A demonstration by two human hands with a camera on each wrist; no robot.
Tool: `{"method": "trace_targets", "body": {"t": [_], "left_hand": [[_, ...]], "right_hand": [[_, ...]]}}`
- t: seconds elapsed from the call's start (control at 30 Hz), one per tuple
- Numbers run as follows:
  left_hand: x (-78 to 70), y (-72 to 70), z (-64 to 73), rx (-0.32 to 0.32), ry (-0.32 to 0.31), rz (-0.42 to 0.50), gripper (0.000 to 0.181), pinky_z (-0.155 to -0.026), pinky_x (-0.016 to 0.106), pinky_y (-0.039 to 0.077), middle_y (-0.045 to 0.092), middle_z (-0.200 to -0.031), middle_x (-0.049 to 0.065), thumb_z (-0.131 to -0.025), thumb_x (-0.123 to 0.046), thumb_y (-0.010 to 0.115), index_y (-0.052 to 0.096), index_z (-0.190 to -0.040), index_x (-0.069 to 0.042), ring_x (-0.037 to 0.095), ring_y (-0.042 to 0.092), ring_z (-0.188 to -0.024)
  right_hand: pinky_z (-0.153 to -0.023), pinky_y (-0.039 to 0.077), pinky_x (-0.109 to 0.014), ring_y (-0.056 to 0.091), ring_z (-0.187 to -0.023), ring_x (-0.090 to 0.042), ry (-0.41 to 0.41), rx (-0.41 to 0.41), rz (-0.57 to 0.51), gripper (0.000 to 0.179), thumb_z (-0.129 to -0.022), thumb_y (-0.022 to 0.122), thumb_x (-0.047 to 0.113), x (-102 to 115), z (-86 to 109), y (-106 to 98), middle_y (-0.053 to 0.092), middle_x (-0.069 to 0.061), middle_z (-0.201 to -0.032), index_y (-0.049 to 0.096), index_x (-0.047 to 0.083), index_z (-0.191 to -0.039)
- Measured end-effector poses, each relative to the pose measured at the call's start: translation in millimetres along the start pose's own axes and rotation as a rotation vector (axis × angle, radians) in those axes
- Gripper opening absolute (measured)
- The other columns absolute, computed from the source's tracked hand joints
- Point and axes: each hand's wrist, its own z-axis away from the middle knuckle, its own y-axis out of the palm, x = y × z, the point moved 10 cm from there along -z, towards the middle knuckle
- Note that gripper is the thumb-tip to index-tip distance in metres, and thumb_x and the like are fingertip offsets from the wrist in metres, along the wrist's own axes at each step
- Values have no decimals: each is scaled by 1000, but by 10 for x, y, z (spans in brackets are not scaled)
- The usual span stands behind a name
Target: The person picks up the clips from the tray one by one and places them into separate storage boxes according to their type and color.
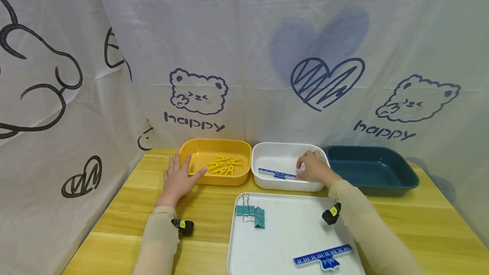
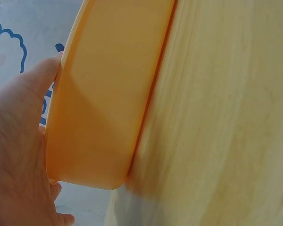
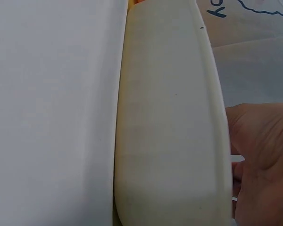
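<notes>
The left hand (image 1: 179, 183) is resting against the yellow bin (image 1: 225, 180), left of centre, fingers spread wide; the right hand (image 1: 314, 166) is hanging inside the white bin (image 1: 282, 184), fingers curling beside one blue ruler clip (image 1: 271, 172), whether pinching it I cannot tell; another blue ruler clip (image 1: 322, 256) and two teal binder clips (image 1: 259, 217) are lying on the tray (image 1: 275, 249), lower centre; yellow pegs (image 1: 223, 165) are overlapping uncountably; one dark bin (image 1: 370, 189) is standing right.

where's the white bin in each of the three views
head: white bin just right of centre, lower half, between the yellow bin and dark teal bin.
left wrist: not in it.
right wrist: its outer wall fills the middle, left of the right hand.
shared landmark: printed curtain, in all three.
</notes>
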Motion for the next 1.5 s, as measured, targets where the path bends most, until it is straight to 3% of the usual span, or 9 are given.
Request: {"method": "trace_targets", "body": {"t": [0.1,0.47,0.97,1.5], "left_hand": [[-1,-5,-1,0,1,-1,98,-116,69,-2,-16,-163,20,-88,-78,37,16,-157,-13,43,-16,-149],[-5,-7,0,-6,3,-5,98,-116,69,-1,-15,-163,21,-88,-78,37,16,-157,-12,43,-14,-150],[21,11,-14,-9,1,-3,99,-117,69,-1,-15,-163,20,-87,-79,36,16,-157,-14,43,-14,-150],[-12,-8,6,1,3,-10,97,-116,69,-1,-16,-162,20,-88,-77,37,14,-157,-12,43,-15,-149]], "right_hand": [[-100,33,-58,37,-117,-37,-11,-40,-3,18,-79,80,22,25,56,-93,56,-16,-120,68,12,-89],[-89,35,-55,40,-109,-38,-119,-153,19,21,-83,76,22,102,329,-316,57,-18,-120,68,10,-98],[-91,35,-59,39,-112,-38,-125,-224,-47,19,-84,75,19,14,775,-429,57,-18,-118,68,11,-100],[-87,39,-55,40,-107,-34,-198,-279,-88,17,-80,79,16,-54,1336,-412,59,-14,-115,69,15,-93]]}}
